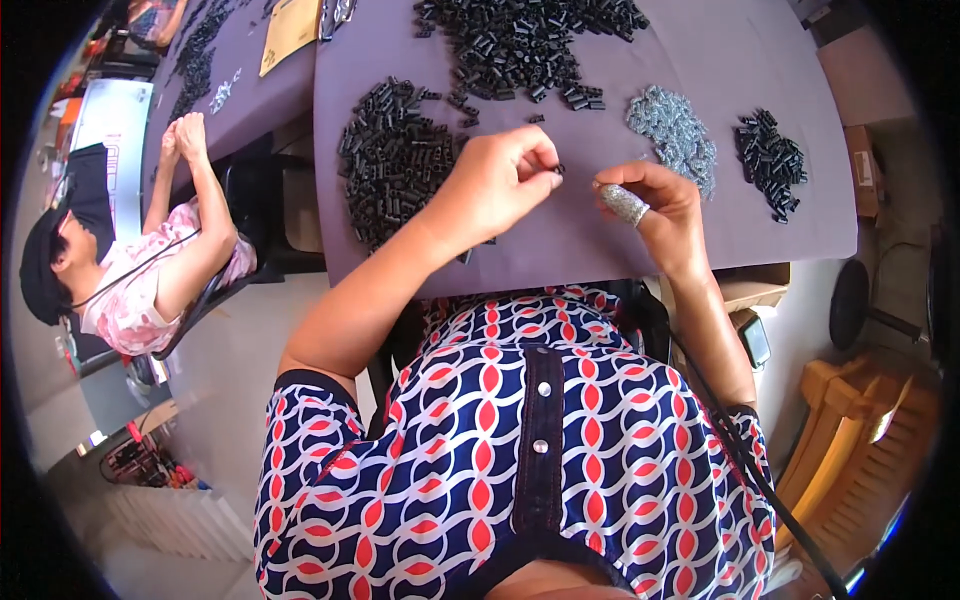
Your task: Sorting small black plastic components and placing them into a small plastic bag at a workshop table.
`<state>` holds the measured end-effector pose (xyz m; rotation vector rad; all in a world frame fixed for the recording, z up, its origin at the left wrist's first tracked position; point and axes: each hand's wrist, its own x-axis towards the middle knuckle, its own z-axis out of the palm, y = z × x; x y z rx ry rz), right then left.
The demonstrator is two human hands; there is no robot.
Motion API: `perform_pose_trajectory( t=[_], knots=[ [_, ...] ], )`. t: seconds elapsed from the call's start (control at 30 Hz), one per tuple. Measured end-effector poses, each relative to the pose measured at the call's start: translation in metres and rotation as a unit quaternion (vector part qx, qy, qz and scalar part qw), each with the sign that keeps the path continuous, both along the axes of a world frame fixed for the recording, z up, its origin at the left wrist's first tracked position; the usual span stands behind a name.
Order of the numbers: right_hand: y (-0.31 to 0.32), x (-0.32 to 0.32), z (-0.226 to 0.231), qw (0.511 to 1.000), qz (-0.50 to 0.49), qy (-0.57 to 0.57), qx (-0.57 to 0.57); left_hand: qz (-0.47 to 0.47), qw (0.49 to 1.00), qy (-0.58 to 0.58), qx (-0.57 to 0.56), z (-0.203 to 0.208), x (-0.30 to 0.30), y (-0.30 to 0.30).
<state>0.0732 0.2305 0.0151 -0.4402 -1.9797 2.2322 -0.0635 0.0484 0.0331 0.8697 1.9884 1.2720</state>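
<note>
My left hand (495,190) is raised over the table, thumb and forefinger pinched on a small black piece (560,169) that barely shows at the fingertips. Facing it across a short gap, my right hand (667,215) has its thumb and forefinger closed together; what they hold, if anything, is too small to make out. A silvery wrap (625,205) covers the right thumb. Under and beside my left wrist spreads a heap of short black tubular parts (395,160). Beyond my right hand lies a pile of small shiny screw-like metal pieces (668,125).
A larger heap of black parts (520,45) covers the table's far side; a smaller black pile (770,160) lies at the right. On my left, a co-worker (150,250) sits at another table with a yellow envelope (290,35). A yellow-brown wooden chair (850,440) stands at right.
</note>
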Motion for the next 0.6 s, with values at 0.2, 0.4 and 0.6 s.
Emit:
perform_pose_trajectory(
  t=[0.2, 0.4, 0.6],
  knots=[
    [-0.011, -0.001, 0.001, 0.997, 0.048, 0.046, 0.041, 0.012, 0.99, -0.114, 0.082, -0.008, 0.024, -0.011],
    [-0.019, 0.009, 0.012, 0.991, 0.062, -0.01, 0.117, 0.016, 0.981, -0.166, 0.099, -0.015, 0.036, -0.019],
    [-0.005, 0.005, 0.016, 0.976, 0.19, -0.073, -0.074, -0.042, 0.943, -0.301, 0.133, -0.016, 0.041, -0.03]
  ],
)
